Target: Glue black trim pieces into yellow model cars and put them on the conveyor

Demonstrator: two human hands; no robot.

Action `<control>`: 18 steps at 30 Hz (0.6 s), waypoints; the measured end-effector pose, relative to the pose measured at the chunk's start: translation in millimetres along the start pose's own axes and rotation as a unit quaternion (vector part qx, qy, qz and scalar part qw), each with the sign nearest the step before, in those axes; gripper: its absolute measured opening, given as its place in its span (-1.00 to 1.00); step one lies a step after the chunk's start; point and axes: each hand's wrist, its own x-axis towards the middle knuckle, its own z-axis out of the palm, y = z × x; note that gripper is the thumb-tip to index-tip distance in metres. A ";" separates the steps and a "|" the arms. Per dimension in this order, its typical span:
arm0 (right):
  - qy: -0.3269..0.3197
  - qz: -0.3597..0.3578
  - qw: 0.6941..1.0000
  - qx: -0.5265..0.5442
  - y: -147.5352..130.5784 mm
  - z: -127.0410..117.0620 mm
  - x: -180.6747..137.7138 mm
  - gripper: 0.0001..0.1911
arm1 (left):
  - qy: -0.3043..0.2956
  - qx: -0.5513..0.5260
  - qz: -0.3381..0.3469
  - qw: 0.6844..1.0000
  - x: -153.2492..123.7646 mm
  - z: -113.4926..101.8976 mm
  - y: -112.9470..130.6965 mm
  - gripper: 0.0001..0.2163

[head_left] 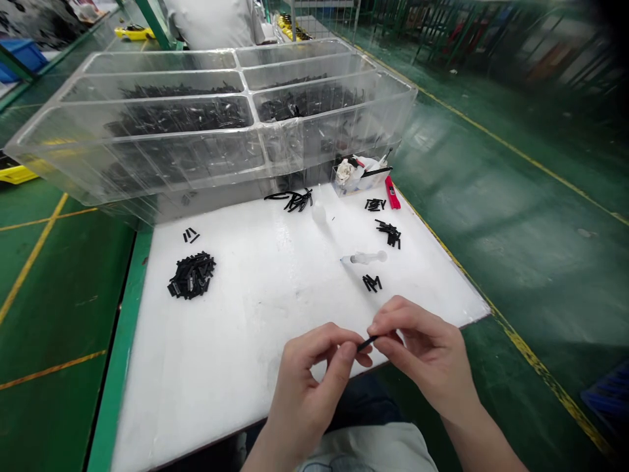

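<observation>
Between my two hands, near the table's front edge, is a short black strip [366, 343]. My left hand [319, 373] pinches one end of it between thumb and finger. The other end is pinched by my right hand [425, 351]; the fingertips cover both ends. Just beyond my hands lies a small group of black pieces [372, 283]. A clear syringe [364, 257] with a blue tip rests behind them. Farther back on the right are two more little piles of black pieces [389, 233]. A larger heap of short black pieces [191, 275] sits at the left.
A clear divided bin [260, 144] holding black parts stands along the back of the white table [211, 367]. Near it are curved black strips [295, 199], a small clear box [361, 178] of odds and ends, and a red tool [392, 193]. A person [213, 23] is beyond.
</observation>
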 end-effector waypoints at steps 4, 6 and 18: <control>0.011 0.119 0.993 -0.013 21.0 -16.1 18.5 -0.86 | -0.004 0.151 0.024 0.988 8.0 3.3 -21.2 -0.79; 0.060 0.120 0.983 -0.123 36.3 -26.3 29.9 -0.83 | 0.016 0.191 0.013 0.981 13.3 4.8 -34.8 -0.79; 0.184 0.091 0.881 -0.425 73.3 -79.2 84.0 -0.84 | 0.068 0.167 -0.007 0.984 18.2 8.0 -46.0 -0.76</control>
